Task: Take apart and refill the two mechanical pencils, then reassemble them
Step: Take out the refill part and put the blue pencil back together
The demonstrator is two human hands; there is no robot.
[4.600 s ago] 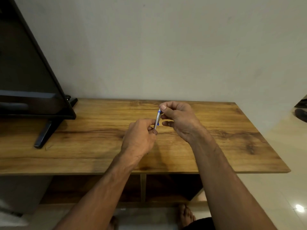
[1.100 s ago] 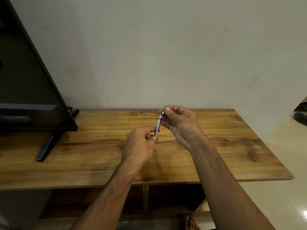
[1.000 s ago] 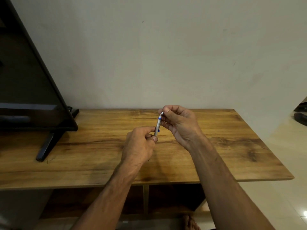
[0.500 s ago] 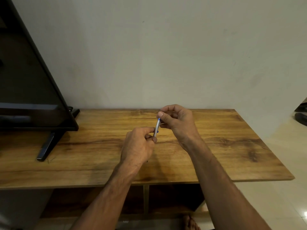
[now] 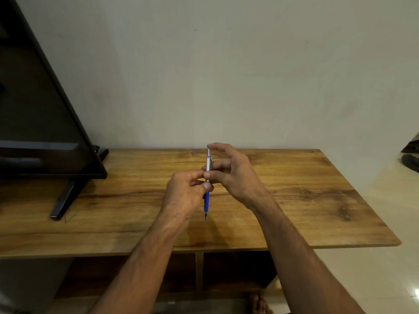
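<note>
The pencil [image 5: 208, 168] looks like shiny silver metal up top and smooth blue plastic below, over a brown wood table [image 5: 317, 200] with dark grain; at 9 o'clock, a glossy black screen [image 5: 34, 123].

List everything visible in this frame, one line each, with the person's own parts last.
mechanical pencil: one, silver upper barrel and blue grip, held upright above the table, tip down
table: one, brown wood grain, against the wall
television: one, black, on the table's left end, partly cropped
dark object: one, at the right edge, cannot identify
left hand: one, pinching the pencil at mid-barrel
right hand: one, fingers on the upper barrel, one fingertip on the top end
foot: one, bare, under the table
</note>
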